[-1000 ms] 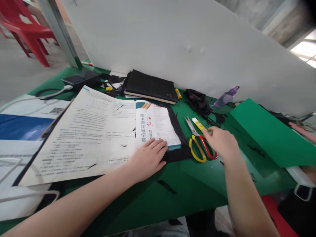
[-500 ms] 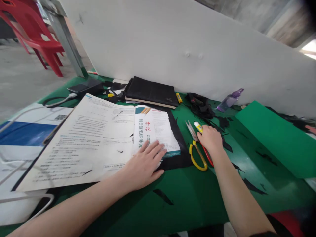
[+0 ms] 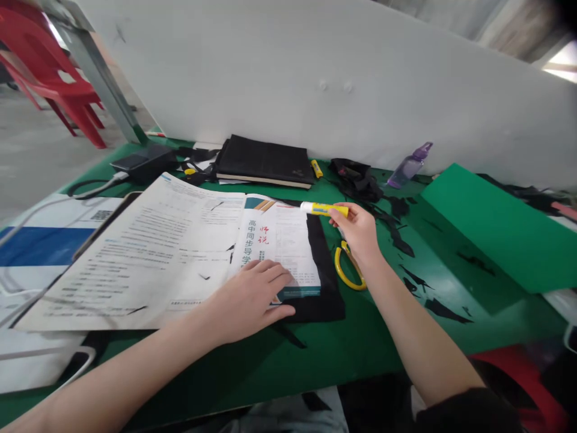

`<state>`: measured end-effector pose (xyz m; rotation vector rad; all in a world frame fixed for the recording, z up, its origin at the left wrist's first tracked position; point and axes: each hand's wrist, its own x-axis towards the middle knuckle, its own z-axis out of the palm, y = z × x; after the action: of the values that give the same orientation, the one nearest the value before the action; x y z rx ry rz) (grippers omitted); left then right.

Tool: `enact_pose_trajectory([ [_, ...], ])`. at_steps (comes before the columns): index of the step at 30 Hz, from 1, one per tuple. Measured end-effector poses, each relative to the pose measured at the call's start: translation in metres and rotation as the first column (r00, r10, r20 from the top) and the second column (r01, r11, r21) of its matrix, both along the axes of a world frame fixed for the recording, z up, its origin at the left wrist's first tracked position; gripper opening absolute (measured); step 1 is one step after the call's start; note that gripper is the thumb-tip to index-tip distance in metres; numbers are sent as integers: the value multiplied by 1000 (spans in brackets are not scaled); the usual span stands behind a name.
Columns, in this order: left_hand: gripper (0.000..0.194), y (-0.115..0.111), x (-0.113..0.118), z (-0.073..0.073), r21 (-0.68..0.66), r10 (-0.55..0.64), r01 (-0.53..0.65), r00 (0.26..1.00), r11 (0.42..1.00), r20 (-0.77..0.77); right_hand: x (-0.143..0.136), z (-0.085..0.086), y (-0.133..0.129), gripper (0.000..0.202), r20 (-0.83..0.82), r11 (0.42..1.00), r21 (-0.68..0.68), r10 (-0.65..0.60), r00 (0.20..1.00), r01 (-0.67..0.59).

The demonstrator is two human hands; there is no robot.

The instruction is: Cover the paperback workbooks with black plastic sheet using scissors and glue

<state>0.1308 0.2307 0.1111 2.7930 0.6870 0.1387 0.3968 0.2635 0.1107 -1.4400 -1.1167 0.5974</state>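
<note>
An open booklet with printed pages lies on the green table, its narrow right-hand part resting on a black sheet. My left hand lies on this right-hand part with its fingers spread, holding nothing. Above the booklet's right edge, my right hand grips a yellow glue stick, whose white cap points left. Yellow-handled scissors lie just below that hand, which partly hides them.
Behind the booklet lie a black notebook and a small yellow tube. A purple bottle, a green board and black scraps are to the right. Cables and a black box sit at left.
My right hand has lifted the glue stick off the table beside the scissors and brought it left, over the booklet's right edge. My left hand stays on the booklet. The view has shifted slightly.
</note>
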Motion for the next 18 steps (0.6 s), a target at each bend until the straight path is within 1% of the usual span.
enact_pose_trajectory([
  [3, 37, 1, 10, 7, 18, 16, -15, 1000, 1000, -22, -10, 1, -2, 41, -91, 996, -25, 82, 992, -85],
  [5, 37, 10, 20, 11, 8, 53, -53, 998, 999, -17, -12, 1, -3, 41, -161, 990, -57, 117, 980, -128],
  [6, 38, 18, 25, 12, -18, 95, -95, 995, 995, 0, -12, 0, -3, 41, -202, 988, -67, 121, 972, -137],
  [7, 38, 27, 30, 12, -74, 169, -166, 985, 983, 36, -11, -2, -2, 41, -236, 988, -73, 118, 965, -139],
  [8, 36, 37, 35, 12, -161, 265, -250, 961, 955, 84, -11, -3, -1, 41, -258, 988, -76, 109, 960, -132],
  [11, 33, 69, 51, 9, -216, 373, -333, 909, 918, 185, -10, -7, 1, 42, -268, 989, -88, 92, 959, -119],
  [13, 46, 85, 60, 3, -274, 418, -346, 866, 897, 275, -10, -10, 2, 43, -262, 988, -101, 87, 961, -117],
  [15, 52, 92, 68, -4, -336, 439, -324, 823, 884, 361, -11, -11, 3, 44, -251, 986, -116, 92, 964, -124],
  [16, 49, 93, 70, -7, -362, 445, -309, 805, 879, 392, -11, -12, 4, 45, -243, 984, -121, 97, 965, -130],
  [18, 38, 92, 73, -13, -401, 458, -290, 778, 869, 430, -12, -15, 4, 46, -228, 981, -127, 113, 967, -145],
])
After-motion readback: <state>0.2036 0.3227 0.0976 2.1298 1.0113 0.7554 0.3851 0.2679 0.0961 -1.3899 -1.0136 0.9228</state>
